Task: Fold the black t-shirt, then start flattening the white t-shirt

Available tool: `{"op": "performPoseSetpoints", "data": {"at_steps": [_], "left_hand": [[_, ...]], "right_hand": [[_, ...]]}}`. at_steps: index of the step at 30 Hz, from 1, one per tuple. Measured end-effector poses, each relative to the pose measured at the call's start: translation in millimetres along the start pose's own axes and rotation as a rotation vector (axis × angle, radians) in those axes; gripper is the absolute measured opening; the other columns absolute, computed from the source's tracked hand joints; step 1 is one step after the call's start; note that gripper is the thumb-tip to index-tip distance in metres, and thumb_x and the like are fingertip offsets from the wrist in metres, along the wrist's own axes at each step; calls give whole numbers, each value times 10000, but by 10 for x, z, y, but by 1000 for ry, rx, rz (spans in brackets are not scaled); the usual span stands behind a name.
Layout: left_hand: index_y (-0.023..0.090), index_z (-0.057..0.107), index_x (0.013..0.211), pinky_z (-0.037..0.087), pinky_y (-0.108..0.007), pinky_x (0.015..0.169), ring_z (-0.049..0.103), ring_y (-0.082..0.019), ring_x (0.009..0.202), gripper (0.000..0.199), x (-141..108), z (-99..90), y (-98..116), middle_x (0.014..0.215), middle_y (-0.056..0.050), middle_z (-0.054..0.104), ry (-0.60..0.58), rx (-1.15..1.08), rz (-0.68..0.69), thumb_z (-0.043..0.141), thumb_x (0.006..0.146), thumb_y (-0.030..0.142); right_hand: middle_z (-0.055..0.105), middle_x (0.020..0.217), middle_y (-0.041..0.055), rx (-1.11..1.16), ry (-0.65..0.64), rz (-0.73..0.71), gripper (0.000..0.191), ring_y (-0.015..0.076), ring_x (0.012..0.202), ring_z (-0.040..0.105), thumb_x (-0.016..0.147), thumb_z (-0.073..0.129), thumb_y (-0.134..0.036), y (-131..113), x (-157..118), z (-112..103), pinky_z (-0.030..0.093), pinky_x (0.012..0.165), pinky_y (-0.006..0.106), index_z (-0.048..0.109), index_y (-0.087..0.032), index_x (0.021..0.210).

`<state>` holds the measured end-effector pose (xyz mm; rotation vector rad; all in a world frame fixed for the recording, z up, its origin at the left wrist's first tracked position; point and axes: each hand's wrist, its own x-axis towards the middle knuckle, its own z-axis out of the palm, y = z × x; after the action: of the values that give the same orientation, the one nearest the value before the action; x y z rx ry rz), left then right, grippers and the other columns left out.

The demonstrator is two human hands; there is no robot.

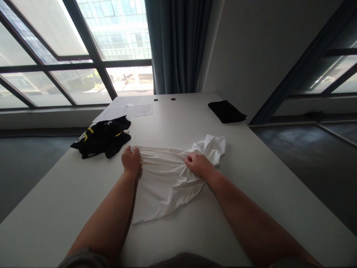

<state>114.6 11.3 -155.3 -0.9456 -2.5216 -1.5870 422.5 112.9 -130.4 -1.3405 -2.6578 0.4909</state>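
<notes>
A white cloth garment (164, 182) is stretched sideways over the white table, with creases running between my hands. My left hand (131, 159) is closed in a fist around its upper left edge. Farther right, my right hand (198, 164) grips the bunched fabric, its fingers curled into the folds. Beyond that hand, a crumpled part of the garment lies toward the right. The lower part hangs loosely toward me, its bottom edge slanting across the tabletop.
On the white table (264, 208), a crumpled black garment with yellow marks (103, 137) lies at left. Papers (119, 108) are behind it. A folded black cloth (226, 111) rests at the back right. Two round holes are near the far edge, before a curtain (178, 48).
</notes>
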Motion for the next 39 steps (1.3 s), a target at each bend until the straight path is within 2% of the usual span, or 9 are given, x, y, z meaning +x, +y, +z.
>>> {"op": "performPoseSetpoints", "data": {"at_steps": [3, 6, 10, 13, 19, 25, 29, 32, 39], "left_hand": [[217, 626, 948, 498, -422, 1049, 638, -261, 1118, 194, -77, 27, 87, 1167, -104, 720, -7, 115, 306, 576, 796, 107], [251, 685, 1165, 382, -506, 1260, 491, -283, 1472, 498, -224, 61, 198, 1528, -76, 608, -332, 188, 661, 548, 751, 11], [302, 733, 1216, 420, -505, 1249, 486, -255, 1519, 501, -429, 128, 321, 1538, -29, 624, -866, 216, 906, 548, 827, 46], [255, 755, 1131, 456, -444, 1226, 620, -245, 1388, 394, -518, 135, 426, 1462, -58, 684, -1010, 200, 894, 580, 827, 74], [200, 726, 1007, 576, -399, 890, 751, -278, 905, 371, -745, 72, 680, 940, -128, 772, -831, 508, 667, 390, 1074, 342], [191, 675, 1311, 576, -353, 943, 730, -239, 1029, 346, -960, 207, 620, 1275, -153, 710, -568, 377, 658, 447, 1054, 234], [252, 650, 1437, 582, -355, 1005, 727, -245, 1130, 420, -879, 261, 540, 1373, -107, 710, -726, 305, 600, 457, 1065, 255], [277, 665, 1440, 578, -351, 998, 733, -250, 1116, 428, -812, 265, 536, 1290, -100, 751, -813, 319, 568, 468, 1060, 272], [311, 776, 1167, 535, -298, 831, 714, -226, 937, 258, -725, 211, 589, 1075, -58, 774, -947, 351, 614, 598, 985, 352]], "right_hand": [[738, 1075, 143, -60, 88, 144, 373, 204, 872, 644, 1031, 551, -430, -22, -33, 24, 370, 757, 284, 654, -153, 1257], [709, 1160, 165, -121, 172, 183, 513, 246, 971, 657, 1022, 566, -450, 25, -52, 21, 426, 809, 310, 580, -157, 1442], [622, 1232, 201, -249, 276, 176, 343, 306, 1150, 561, 986, 599, -407, 129, -36, 3, 446, 936, 378, 738, -144, 1156], [574, 1316, 203, -279, 347, 151, 288, 340, 1239, 489, 968, 608, -340, 158, -16, 59, 405, 1038, 459, 743, -158, 1147], [649, 1191, 193, -125, 279, 9, 270, 266, 1089, 571, 1009, 508, -269, 114, 42, 267, 419, 1013, 369, 668, -104, 1150], [696, 1005, 93, 238, 256, -137, 244, 208, 906, 616, 999, 492, -328, 72, 6, 261, 439, 813, 274, 622, -168, 1130], [690, 1100, 125, 275, 409, -80, 347, 208, 1048, 619, 1062, 395, -351, 106, 42, 228, 456, 966, 293, 685, -161, 1062], [700, 1191, 134, 158, 306, 20, 308, 231, 1130, 613, 1019, 545, -382, 140, 96, 237, 435, 1033, 315, 726, -160, 1131], [686, 881, 81, 139, 136, 104, 248, 186, 809, 579, 961, 637, -427, 144, 104, 279, 339, 729, 269, 671, -180, 962]]}}
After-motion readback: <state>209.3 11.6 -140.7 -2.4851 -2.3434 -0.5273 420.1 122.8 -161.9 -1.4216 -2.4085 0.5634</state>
